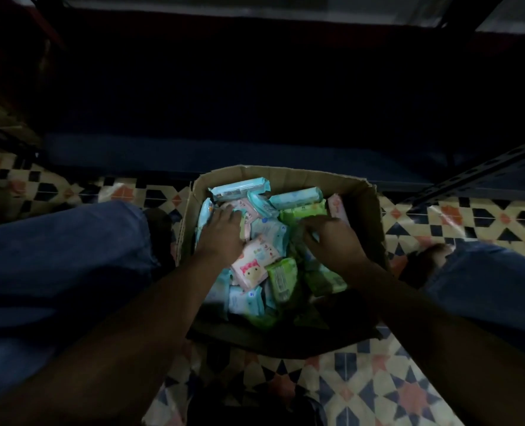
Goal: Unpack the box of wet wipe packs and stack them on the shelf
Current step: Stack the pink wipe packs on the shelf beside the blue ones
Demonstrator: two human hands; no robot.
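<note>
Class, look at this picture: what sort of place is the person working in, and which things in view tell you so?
Probably a dim storeroom or shop stockroom. A cardboard box of assorted wipe packs sits on a patterned tile floor, in front of a low metal shelf.

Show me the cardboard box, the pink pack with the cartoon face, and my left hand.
cardboard box (359,192): head view, far right wall.
pink pack (252,267): head view, printed front.
left hand (224,229): head view, back of hand.
</note>
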